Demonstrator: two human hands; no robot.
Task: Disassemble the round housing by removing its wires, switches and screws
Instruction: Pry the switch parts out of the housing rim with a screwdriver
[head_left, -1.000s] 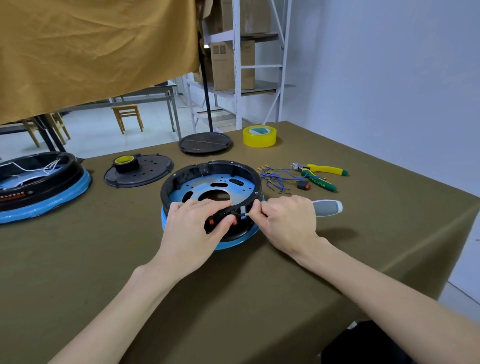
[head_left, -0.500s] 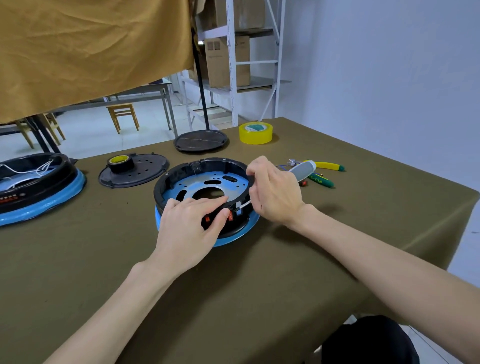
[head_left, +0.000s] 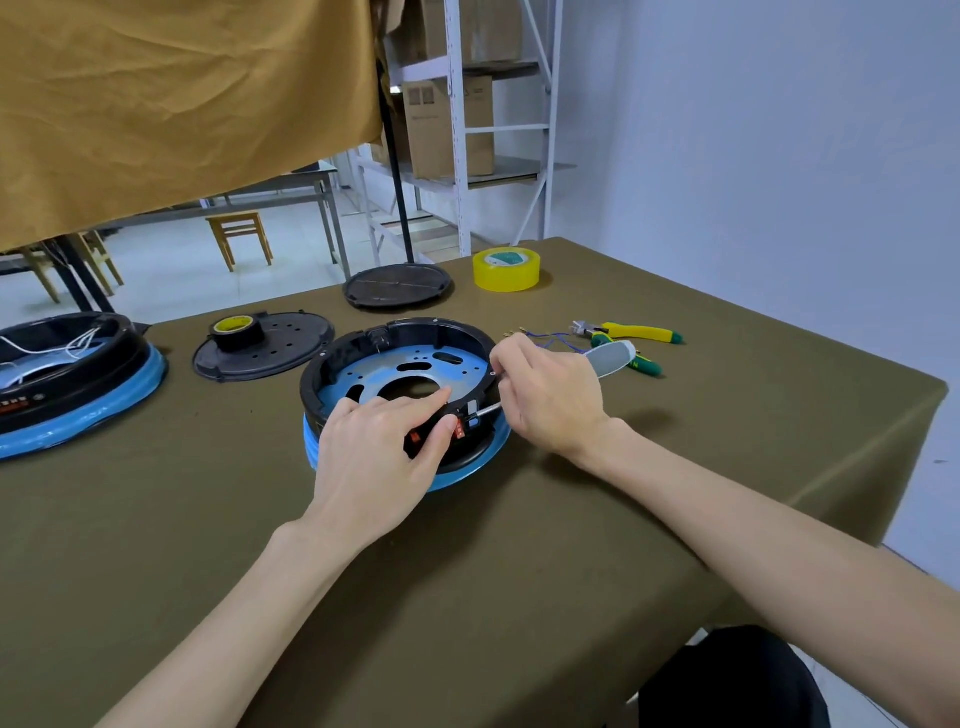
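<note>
Head view showed the olive tabletop (head_left: 675, 467) carrying the round housing (head_left: 400, 364) at its centre, black-walled with a blue base. The left hand (head_left: 374, 457) braced the near rim, fingers curled over the red switches (head_left: 460, 430). Since a second earlier the right hand (head_left: 550, 395) had lifted from the rim and re-angled, fingers closed around a grey-handled screwdriver (head_left: 610, 358) whose shaft now met the rim beside the switches. Judged: a switch or screw was being worked loose. Blue wires (head_left: 550, 340) already lay beside the pliers (head_left: 639, 338). The driver tip was hidden; no screw head could be made out.
</note>
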